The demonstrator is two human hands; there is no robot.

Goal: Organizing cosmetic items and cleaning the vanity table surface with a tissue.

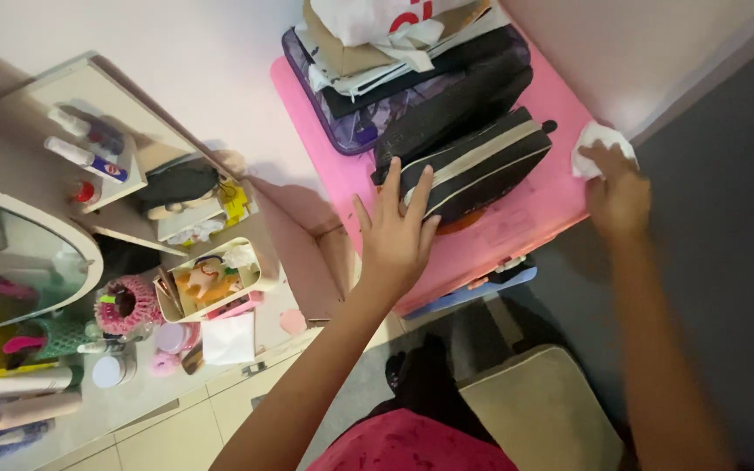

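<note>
My left hand (pixel 397 234) rests flat, fingers spread, against a black pouch with beige stripes (pixel 482 161) lying on a pink box lid (pixel 534 209). At the lid's right corner my right hand (pixel 617 196) presses a crumpled white cloth (pixel 599 139). Behind the pouch a pile of folded bags and clothes (pixel 403 61) sits on the same pink lid, topped by a white bag with red print.
A dressing table (pixel 133 392) at the left holds an oval mirror (pixel 10 262), bottles, a small cream organiser (pixel 211 279), a pink netted cup (pixel 124 301) and a white tissue (pixel 229 338). A beige cushion (pixel 538 406) lies below. Grey wall at right.
</note>
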